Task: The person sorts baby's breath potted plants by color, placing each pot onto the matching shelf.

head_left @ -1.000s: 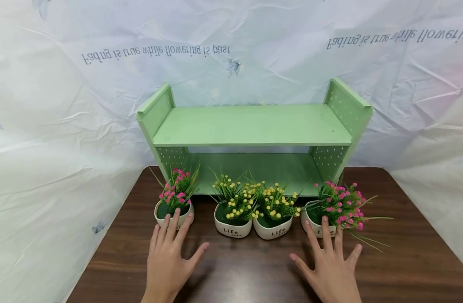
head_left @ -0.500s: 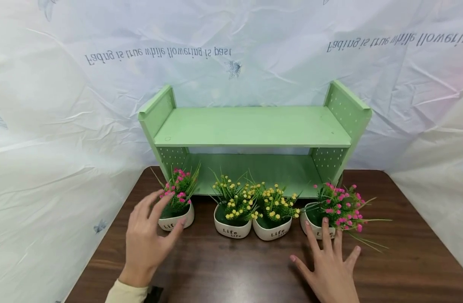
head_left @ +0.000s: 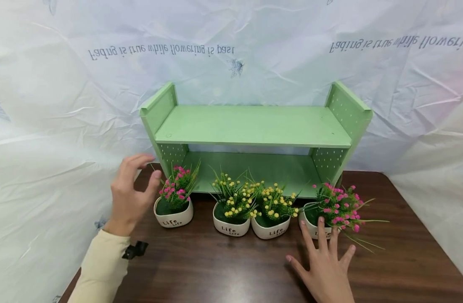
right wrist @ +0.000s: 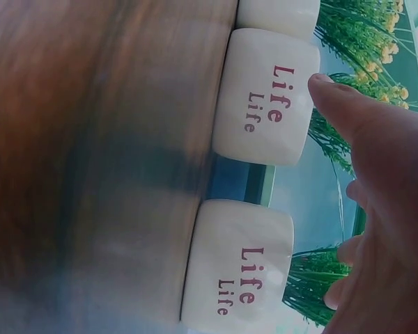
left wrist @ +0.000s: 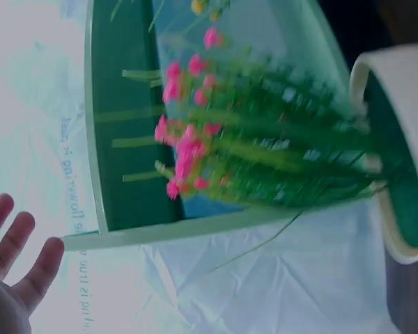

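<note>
My left hand (head_left: pixel 134 191) is raised just left of a potted plant with pink flowers (head_left: pixel 174 189), its fingers loosely bent and holding nothing. In the left wrist view that plant's white pot (left wrist: pixel 404 104) stands apart from the fingers (left wrist: pixel 38 275). On the other side, my right hand (head_left: pixel 324 267) is spread in front of a second pink-flowered potted plant (head_left: pixel 339 206). Its fingertips overlap that pot in the head view; contact cannot be told. Between them stand two potted plants with yellow flowers, a left one (head_left: pixel 231 223) and a right one (head_left: pixel 271 225), side by side.
A green two-tier shelf (head_left: pixel 254 126) stands behind the row of pots on the dark wooden table (head_left: pixel 231 269). White printed cloth (head_left: pixel 276 42) hangs behind and at both sides. A black strap or device (head_left: pixel 135 250) sits at my left wrist.
My left hand has lifted off the left pink plant's front and moved left and away from me, beside its flowers. My right hand stays nearly in place. The pots have not visibly moved.
</note>
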Demonstrator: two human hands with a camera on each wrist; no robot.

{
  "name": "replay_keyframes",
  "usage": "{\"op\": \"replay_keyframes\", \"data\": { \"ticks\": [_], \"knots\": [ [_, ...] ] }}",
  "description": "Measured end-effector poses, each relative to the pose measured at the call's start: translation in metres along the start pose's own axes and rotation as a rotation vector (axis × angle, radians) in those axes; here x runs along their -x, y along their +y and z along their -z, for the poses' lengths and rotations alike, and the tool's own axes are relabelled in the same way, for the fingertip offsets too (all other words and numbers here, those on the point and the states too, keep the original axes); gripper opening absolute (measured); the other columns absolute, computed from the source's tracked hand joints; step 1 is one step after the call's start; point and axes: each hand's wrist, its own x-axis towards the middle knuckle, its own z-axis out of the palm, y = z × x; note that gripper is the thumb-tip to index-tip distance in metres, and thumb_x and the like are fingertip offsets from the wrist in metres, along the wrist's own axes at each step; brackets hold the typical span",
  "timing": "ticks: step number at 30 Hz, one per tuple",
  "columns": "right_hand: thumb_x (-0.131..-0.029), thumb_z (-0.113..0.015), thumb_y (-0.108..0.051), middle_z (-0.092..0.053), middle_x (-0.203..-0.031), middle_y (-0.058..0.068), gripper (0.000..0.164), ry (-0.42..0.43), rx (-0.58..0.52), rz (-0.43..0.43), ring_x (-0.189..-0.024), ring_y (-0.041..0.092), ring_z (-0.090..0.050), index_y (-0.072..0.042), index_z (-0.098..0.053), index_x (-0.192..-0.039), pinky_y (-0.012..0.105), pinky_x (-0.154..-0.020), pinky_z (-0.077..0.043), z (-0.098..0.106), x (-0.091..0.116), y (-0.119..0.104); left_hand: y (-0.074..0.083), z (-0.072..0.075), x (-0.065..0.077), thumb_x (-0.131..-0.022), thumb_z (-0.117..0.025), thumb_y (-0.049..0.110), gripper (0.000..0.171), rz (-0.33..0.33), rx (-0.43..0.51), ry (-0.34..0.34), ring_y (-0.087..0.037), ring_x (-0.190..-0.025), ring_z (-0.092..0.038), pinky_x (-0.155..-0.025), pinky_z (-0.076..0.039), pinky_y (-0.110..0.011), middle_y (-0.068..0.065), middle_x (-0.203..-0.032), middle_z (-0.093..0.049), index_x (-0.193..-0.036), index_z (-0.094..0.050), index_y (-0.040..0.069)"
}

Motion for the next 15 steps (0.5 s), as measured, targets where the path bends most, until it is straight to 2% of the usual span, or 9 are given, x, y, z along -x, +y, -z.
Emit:
{"op": "replay_keyframes", "data": {
  "ticks": [3,9,12,15],
  "knots": [
    [-0.091,-0.076,-0.061,-0.005,-0.174,0.028,0.105,0.008,0.002,0.004,-0.154,0.063,0.006,-0.026,-0.018,-0.171,0.096,-0.098,-0.001,0.0,0.0,0.0,-0.012,0.0,-0.014,-0.097,-0.068,0.026,0.043,0.023,0.039,0.037,-0.031,-0.101,-0.066,-0.096,-0.051,-0.022,-0.026,-0.111,-0.07,-0.115,-0.069,-0.012],
    [-0.091,-0.076,-0.061,-0.006,-0.174,0.028,0.104,0.022,0.004,0.007,-0.154,0.062,0.004,-0.025,-0.02,-0.17,0.096,-0.098,-0.002,-0.001,0.0,0.0,-0.037,0.002,-0.04,-0.093,-0.068,0.007,0.033,0.19,0.19,0.084,-0.019,-0.107,-0.066,-0.085,-0.057,-0.02,-0.008,-0.113,-0.069,-0.119,-0.068,-0.013],
    [-0.091,-0.076,-0.062,-0.005,-0.174,0.028,0.104,0.011,0.001,0.002,-0.154,0.062,0.005,-0.025,-0.019,-0.171,0.096,-0.097,-0.001,-0.001,0.001,0.001,-0.049,0.001,-0.052,-0.094,-0.067,0.003,0.033,0.248,0.255,0.083,-0.019,-0.105,-0.065,-0.079,-0.057,-0.019,-0.01,-0.113,-0.067,-0.124,-0.066,-0.011],
    [-0.091,-0.076,-0.062,-0.005,-0.174,0.029,0.104,0.007,0.001,-0.003,-0.154,0.063,0.004,-0.025,-0.019,-0.17,0.096,-0.097,-0.001,-0.001,0.001,0.002,-0.06,0.0,-0.065,-0.096,-0.064,0.001,0.035,0.26,0.298,0.044,-0.021,-0.108,-0.064,-0.075,-0.058,-0.02,-0.017,-0.12,-0.065,-0.131,-0.064,-0.008]
  ]
}}
